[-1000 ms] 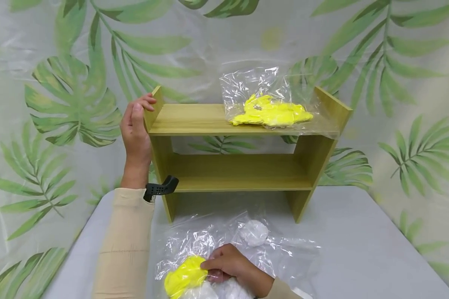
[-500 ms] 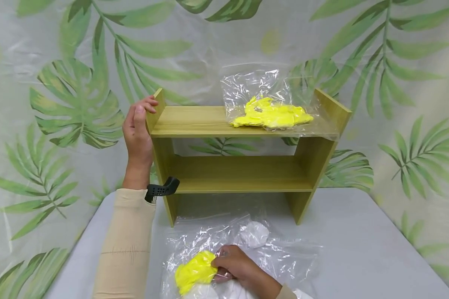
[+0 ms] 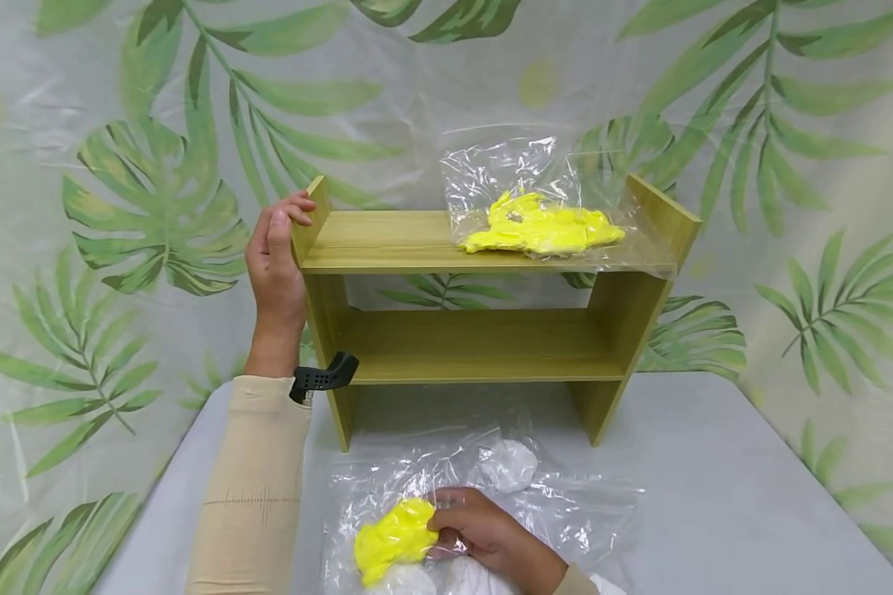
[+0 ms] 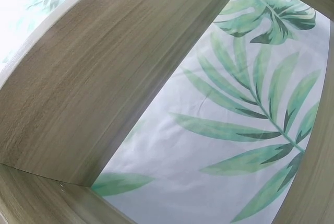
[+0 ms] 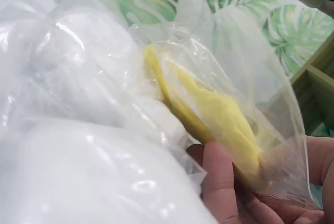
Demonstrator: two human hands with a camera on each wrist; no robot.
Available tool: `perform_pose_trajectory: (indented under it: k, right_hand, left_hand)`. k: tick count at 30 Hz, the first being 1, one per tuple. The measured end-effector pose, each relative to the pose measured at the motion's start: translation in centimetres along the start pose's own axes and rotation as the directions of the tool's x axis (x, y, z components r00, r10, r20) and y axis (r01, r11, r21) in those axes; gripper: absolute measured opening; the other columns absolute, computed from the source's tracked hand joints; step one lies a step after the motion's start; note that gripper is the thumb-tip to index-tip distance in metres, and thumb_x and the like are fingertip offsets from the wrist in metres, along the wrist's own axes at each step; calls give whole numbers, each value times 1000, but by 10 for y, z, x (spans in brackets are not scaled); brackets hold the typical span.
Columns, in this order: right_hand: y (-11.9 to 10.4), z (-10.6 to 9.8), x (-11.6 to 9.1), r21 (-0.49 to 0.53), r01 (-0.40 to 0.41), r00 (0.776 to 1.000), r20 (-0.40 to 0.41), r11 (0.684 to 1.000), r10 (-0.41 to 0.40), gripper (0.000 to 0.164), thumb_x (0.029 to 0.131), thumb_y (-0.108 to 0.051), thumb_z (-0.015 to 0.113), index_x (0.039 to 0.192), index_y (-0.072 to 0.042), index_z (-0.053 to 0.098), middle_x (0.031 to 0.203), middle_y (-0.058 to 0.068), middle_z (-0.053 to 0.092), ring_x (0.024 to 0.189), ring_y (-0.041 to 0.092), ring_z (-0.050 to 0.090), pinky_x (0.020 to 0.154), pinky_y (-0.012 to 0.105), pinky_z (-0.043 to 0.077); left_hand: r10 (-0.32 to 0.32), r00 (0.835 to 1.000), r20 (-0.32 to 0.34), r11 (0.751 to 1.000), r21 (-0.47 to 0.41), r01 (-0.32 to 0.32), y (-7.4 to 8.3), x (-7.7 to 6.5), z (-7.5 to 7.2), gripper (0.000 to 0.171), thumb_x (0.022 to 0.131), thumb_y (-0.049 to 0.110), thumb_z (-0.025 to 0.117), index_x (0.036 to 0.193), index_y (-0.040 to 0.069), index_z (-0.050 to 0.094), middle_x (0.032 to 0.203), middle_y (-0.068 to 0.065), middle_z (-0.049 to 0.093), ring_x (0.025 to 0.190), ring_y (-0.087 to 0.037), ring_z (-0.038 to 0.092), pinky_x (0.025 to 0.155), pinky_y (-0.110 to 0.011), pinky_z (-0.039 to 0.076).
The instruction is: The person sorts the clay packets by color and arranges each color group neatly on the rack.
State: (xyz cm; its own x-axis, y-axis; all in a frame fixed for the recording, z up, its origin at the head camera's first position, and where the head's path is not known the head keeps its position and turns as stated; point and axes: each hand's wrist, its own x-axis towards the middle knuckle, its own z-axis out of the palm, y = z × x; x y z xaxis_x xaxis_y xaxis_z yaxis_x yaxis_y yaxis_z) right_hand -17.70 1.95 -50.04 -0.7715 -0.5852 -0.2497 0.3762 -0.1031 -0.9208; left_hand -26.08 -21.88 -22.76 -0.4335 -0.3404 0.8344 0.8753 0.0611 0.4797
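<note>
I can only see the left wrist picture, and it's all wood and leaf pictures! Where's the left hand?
Observer: The left hand is up at the left side panel of the wooden shelf, fingers over its edge.
Operator: And the other hand?
Observer: The right hand pinches a clear bag with a yellow thing inside.
Operator: Is anything on top of the shelf?
Observer: Yes, another clear bag, with yellow stuff inside, is on the top board.

Head view: left hand [image 3: 275, 264], right hand [image 3: 484, 533] bare. Left sleeve [image 3: 249, 459], 7–8 o'clock: beige, close-fitting, stitch-like line [image 3: 256, 500] across forearm. Black perforated bracket [image 3: 323, 377] at its cuff [image 3: 268, 383], 1 o'clock. Right sleeve [image 3: 575, 583], 5 o'clock: beige.
</note>
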Motion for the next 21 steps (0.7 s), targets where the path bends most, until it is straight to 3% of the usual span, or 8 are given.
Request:
perform_pose_trajectory:
  k: [11,17,21]
  right_hand:
    - [-10,-7,-5,92,-53,980,196,994,34,49,85,5,49,134,5,47,99,12,69,71,13,68,64,27,59]
    - [-17,-12,-5,160,-56,983,182,986,26,46,87,3,54,132,2,48,96,6,69,71,10,68,63,24,58]
    - [-20,-17,-3,170,-42,985,175,985,12,39,89,1,57,128,-2,54,102,5,69,85,15,68,73,31,59]
  left_hand:
    - [-3,1000,8,1000,0,3,1,0,1,27,97,7,37,80,1,57,100,-1,64,121,-29,51,110,-32,32]
    - [-3,1000,10,1000,-9,3,1,0,2,27,97,7,37,81,-4,55,99,-1,64,121,-29,51,111,-33,32]
    - [-4,1000,-1,1000,-2,4,1,0,1,27,97,7,36,81,-2,56,99,-2,64,121,-29,51,110,-33,32]
